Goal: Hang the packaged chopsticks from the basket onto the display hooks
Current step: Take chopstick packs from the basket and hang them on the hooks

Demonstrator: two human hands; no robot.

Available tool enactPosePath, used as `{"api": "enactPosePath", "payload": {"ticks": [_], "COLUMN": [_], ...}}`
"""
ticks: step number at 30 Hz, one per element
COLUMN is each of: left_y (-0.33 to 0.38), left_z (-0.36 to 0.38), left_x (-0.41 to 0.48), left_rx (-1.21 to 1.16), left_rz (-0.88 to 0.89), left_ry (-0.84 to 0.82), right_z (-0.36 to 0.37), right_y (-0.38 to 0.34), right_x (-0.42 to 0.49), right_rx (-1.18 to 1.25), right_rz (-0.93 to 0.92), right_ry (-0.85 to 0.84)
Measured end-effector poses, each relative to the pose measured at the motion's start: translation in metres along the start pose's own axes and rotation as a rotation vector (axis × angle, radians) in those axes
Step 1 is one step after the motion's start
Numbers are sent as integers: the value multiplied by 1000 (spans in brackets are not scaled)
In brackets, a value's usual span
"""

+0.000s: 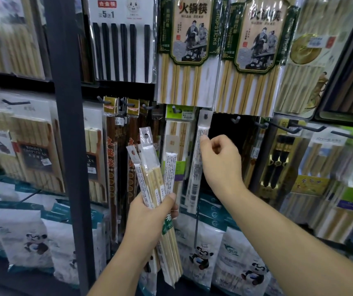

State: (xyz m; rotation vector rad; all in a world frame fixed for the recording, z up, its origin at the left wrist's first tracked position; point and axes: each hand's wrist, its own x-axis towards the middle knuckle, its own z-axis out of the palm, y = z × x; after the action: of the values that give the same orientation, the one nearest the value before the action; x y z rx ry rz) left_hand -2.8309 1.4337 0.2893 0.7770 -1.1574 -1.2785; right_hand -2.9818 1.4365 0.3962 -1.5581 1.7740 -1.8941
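My right hand pinches a slim pack just under its header, whose hole sits at a hook. I cannot tell whether it is seated yet. I'd hold the pack upright, push the header well back along the prong, and let go only once it hangs freely. My left hand grips the bundle of unhung packs, just beside it. Above, big packs read "火锅筷", "CHOPSTICKS" and "happiness"; a black set reads "合金筷".
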Motion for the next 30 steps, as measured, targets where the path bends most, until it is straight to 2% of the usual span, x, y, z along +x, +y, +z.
{"api": "enactPosePath", "payload": {"ticks": [4,6,12,18,20,24,30], "left_y": [4,3,4,-3,-4,-2,-3], "left_z": [3,4,5,5,6,7,4], "left_x": [-2,-2,-2,-3,-4,-4,-2], "left_rx": [17,10,-61,18,-29,-115,-84], "left_rz": [26,28,-25,-33,-54,-71,-71], "left_ry": [-66,-107,-164,-104,-98,-79,-42], "right_z": [7,7,-1,-13,-14,-13,-12], "right_y": [-6,-9,-21,-31,-31,-28,-26], "right_x": [-28,-31,-22,0,4,8,8], "right_rx": [101,93,146,203,173,130,111], "right_rz": [-49,-80,-107,-96,-91,-116,-114], "right_ry": [-239,-259,-183,-20,10,44,68]}}
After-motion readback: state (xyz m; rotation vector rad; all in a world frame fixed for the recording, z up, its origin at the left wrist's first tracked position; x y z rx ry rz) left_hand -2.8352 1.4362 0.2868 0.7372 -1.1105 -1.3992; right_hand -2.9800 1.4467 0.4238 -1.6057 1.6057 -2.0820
